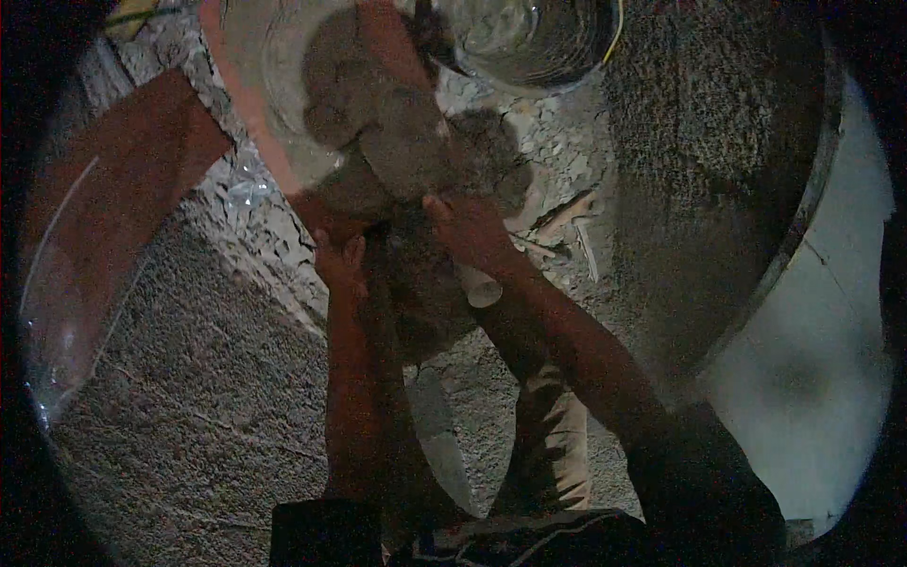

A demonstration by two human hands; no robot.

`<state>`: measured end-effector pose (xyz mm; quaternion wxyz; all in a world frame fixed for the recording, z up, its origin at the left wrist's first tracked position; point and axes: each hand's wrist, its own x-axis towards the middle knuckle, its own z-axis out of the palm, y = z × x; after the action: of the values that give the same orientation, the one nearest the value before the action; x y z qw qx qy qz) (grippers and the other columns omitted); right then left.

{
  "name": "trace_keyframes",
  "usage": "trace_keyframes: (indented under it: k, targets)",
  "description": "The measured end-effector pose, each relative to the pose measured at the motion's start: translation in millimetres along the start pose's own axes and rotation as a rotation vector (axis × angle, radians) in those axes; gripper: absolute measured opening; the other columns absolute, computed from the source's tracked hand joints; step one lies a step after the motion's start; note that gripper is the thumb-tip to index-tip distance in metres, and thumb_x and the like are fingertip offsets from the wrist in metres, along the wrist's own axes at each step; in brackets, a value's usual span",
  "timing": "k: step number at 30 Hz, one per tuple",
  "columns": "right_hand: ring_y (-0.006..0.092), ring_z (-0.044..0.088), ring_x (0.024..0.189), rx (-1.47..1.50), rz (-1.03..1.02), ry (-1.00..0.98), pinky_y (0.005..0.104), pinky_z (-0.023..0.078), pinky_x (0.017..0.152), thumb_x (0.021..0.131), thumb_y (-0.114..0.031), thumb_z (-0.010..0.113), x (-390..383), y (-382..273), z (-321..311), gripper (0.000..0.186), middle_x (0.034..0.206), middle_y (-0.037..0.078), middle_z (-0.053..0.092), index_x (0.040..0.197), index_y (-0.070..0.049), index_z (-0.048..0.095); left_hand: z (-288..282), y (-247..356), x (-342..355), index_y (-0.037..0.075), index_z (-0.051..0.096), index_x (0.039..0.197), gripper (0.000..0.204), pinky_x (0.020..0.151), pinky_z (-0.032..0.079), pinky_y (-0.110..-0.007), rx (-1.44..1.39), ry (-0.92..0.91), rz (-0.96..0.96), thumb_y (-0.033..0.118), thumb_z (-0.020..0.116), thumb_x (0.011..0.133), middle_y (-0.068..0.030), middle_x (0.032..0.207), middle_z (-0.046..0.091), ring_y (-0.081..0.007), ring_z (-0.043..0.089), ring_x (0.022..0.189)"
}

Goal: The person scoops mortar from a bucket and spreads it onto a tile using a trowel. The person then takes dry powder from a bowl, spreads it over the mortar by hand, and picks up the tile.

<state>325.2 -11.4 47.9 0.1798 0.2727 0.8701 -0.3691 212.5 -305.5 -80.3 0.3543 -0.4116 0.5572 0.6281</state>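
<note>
Grey-brown clumps of damp clay [416,142] sit at twelve o'clock from both my hands, just above them. My right hand [468,231] presses its fingers against the lump's underside; my left hand [342,265] cups lower, at seven o'clock of it. The right is nearer. A metal bowl [529,42] lies beyond.

Both hands reach forward, the left hand [342,265] and right hand [470,230] gripping a grey, lumpy clod of mortar [397,132]. Just beyond it stands a metal basin [567,59]; rubble-strewn ground [189,397] lies beneath the forearms.
</note>
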Motion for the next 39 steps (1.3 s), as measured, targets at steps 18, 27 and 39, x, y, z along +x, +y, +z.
trace_keyframes:
  k: [18,27,39]
  targets:
    - [0.0390,0.064,0.076,0.370,0.588,-0.312,0.0556,0.051,0.080,0.105,-0.060,0.045,-20.3,0.0,-27.2,0.060,0.079,0.019,0.066,0.097,-0.005,0.068,14.8,35.4,-18.9,0.000,0.067,0.109,0.035,0.082,0.055,-0.040,1.389,0.328,0.614,0.031,0.071,0.095,-0.0130,0.100,0.070,-0.0296,0.065,0.091]
    - [0.0381,0.070,0.082,-0.040,-0.010,0.082,0.0494,0.056,0.076,0.102,-0.028,0.060,-58.5,88.7,-79.2,0.028,0.088,0.019,0.070,0.117,-0.007,0.070,326.0,145.1,-85.0,-0.005,0.064,0.120,0.043,0.093,0.049,-0.039,0.918,-0.508,0.911,0.036,0.061,0.106,-0.0159,0.113,0.069,-0.0263,0.063,0.102]
    - [0.0411,0.073,0.093,-0.481,0.219,-0.060,0.0534,0.059,0.085,0.091,-0.038,0.072,164.6,155.4,-224.7,0.046,0.100,0.022,0.074,0.124,-0.006,0.068,521.0,122.4,14.2,0.005,0.050,0.151,0.061,0.118,0.037,-0.049,1.026,-0.954,0.398,0.049,0.051,0.107,-0.0209,0.149,0.056,-0.0364,0.051,0.140]
